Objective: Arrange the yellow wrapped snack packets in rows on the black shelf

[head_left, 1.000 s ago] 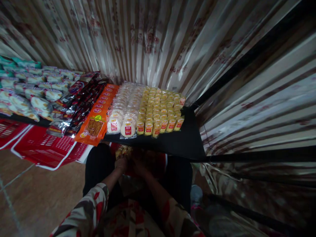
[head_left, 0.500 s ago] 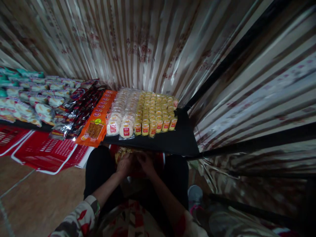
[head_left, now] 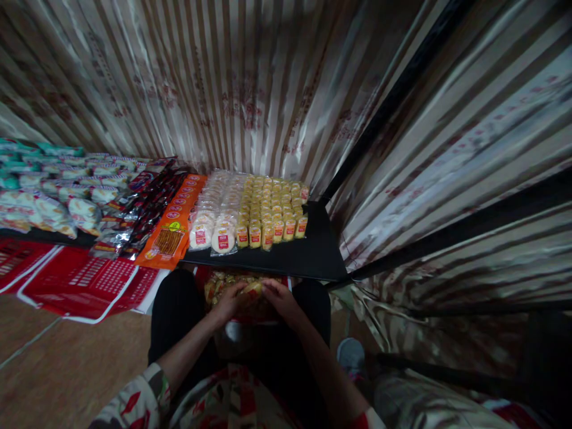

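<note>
A small yellow wrapped snack [head_left: 254, 289] with a red label lies between my two hands, low in front of me. My left hand [head_left: 229, 300] grips its left end with curled fingers. At its right end, the fingers of my right hand [head_left: 280, 298] close on it too. Directly beneath is a red bag [head_left: 202, 275] holding many gold-yellow packets [head_left: 220, 285], between my knees. Rows of similar yellow snacks [head_left: 272, 208] stand on the black shelf [head_left: 322, 238] just beyond my hands.
Left of the yellow rows are round white wrapped crackers [head_left: 223, 238], an orange snack bag [head_left: 167, 232], dark packets [head_left: 147, 202] and white-and-teal packets [head_left: 58, 185]. Red bags with white handles [head_left: 84, 286] hang below on the left. Striped curtain [head_left: 241, 77] and dark bars [head_left: 393, 101] enclose the back and right.
My hands have come up slightly from inside the red bag, and a yellow snack now shows between them. The view has shifted a little, moving the shelf lower and left.
</note>
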`<action>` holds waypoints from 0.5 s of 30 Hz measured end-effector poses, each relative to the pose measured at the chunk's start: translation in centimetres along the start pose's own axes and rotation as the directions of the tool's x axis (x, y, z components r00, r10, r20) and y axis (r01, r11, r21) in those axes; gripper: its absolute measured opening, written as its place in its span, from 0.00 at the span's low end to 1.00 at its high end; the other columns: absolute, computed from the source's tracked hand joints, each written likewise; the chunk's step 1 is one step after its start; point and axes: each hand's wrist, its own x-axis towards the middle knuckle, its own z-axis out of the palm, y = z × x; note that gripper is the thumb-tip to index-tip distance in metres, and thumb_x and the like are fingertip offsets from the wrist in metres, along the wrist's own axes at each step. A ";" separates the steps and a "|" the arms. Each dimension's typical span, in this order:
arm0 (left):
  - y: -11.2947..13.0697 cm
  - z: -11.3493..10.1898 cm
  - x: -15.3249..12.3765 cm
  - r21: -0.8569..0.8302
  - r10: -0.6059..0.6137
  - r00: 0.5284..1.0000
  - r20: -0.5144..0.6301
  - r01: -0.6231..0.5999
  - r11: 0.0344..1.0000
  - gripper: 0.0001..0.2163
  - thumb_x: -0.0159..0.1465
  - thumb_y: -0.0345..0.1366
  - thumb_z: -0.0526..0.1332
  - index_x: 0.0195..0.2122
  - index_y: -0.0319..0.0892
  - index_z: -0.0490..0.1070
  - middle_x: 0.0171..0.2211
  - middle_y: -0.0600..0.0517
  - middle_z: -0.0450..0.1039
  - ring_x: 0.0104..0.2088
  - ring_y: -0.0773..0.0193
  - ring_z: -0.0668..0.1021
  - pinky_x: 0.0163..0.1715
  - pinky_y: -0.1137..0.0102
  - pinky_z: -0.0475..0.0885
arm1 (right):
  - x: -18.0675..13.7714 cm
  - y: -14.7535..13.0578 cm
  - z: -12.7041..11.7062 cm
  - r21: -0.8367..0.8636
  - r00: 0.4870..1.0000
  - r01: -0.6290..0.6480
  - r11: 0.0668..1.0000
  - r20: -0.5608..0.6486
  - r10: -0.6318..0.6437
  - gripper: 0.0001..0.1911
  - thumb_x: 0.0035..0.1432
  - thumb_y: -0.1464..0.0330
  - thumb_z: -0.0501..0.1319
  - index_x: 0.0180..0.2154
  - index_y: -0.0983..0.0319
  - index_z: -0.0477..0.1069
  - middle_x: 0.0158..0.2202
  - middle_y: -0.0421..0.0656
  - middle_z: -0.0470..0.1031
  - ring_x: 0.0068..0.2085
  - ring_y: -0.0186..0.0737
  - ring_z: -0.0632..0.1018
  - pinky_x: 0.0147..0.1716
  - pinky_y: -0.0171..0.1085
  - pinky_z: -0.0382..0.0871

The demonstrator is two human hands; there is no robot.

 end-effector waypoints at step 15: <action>8.7 -0.2 0.3 0.129 0.038 0.999 -0.028 -0.034 0.991 0.19 0.52 0.33 0.60 0.46 0.40 0.66 0.38 0.52 0.71 0.36 0.66 0.74 0.37 0.73 0.69 | -0.7 -1.8 -1.8 -0.120 0.985 0.033 0.992 -0.167 -0.053 0.17 0.51 0.56 0.56 0.38 0.60 0.69 0.33 0.44 0.76 0.34 0.43 0.77 0.36 0.43 0.72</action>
